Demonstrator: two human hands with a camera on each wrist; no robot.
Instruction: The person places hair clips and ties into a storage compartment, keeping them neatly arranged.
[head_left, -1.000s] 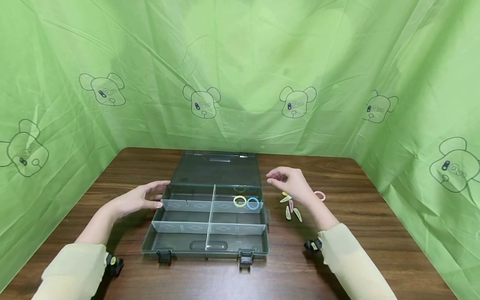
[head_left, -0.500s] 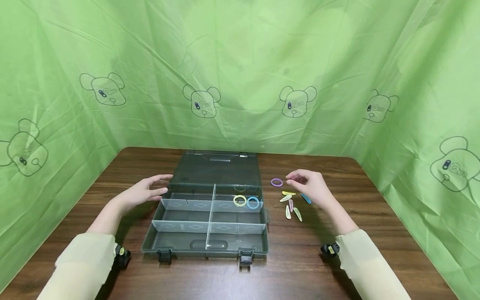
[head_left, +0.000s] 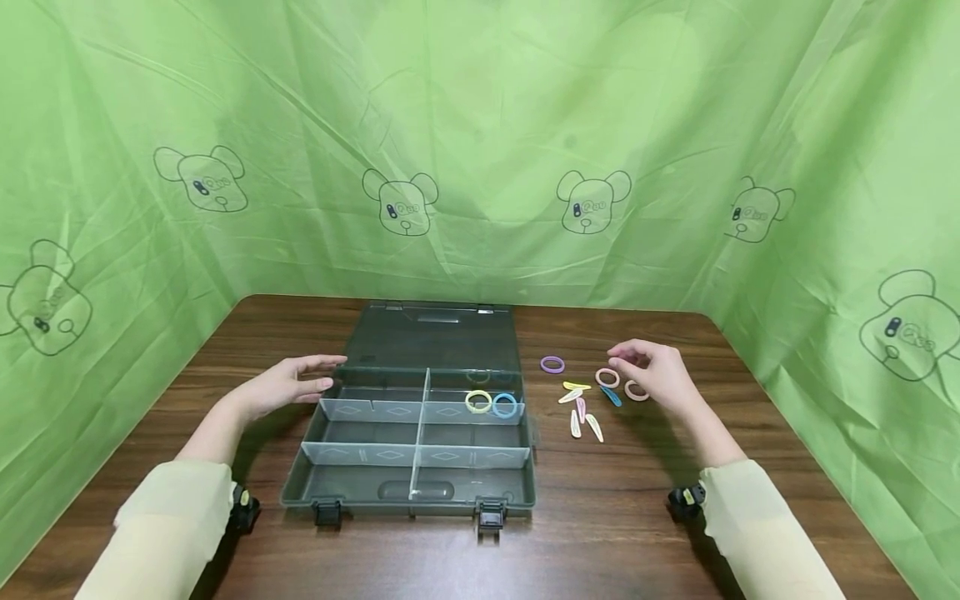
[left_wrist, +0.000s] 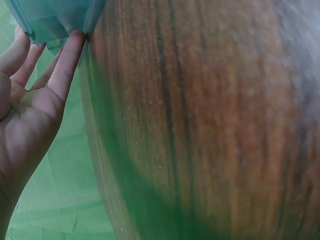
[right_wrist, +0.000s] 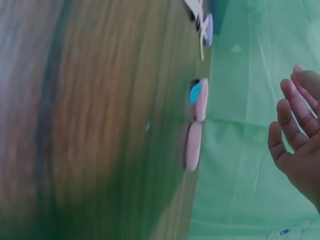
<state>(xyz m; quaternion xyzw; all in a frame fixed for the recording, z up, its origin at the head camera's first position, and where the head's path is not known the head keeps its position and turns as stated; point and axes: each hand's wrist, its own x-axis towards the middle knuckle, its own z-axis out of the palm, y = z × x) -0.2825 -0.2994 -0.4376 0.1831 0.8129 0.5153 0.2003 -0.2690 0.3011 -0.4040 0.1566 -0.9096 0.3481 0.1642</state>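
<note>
My left hand (head_left: 288, 383) rests at the left side of an opened grey divided plastic box (head_left: 442, 505). In the left wrist view its fingertips touch the box's edge (left_wrist: 55, 30). A yellow hair tie (head_left: 468, 404) and a blue hair tie (head_left: 515, 407) sit in the back right compartment. My right hand (head_left: 654, 377) hovers above the table with loosely bent fingers and nothing held. Beneath it are two pink hair ties, one by the fingertips (head_left: 597, 379) and one under the palm. A blue snap hair clip (head_left: 611, 396) and a purple hair tie (head_left: 552, 372) lie to its left.
Several more snap clips lie right of the box: yellow (head_left: 577, 386), white (head_left: 575, 424), pink (head_left: 581, 409) and pale green (head_left: 595, 428). The box's lid (head_left: 435, 342) lies back flat. A green curtain (head_left: 495, 258) encloses the wooden table (head_left: 585, 533).
My right hand has moved right, uncovering the purple hair tie, then the blue clip and a pink hair tie. My left hand has slid slightly back along the box's side.
</note>
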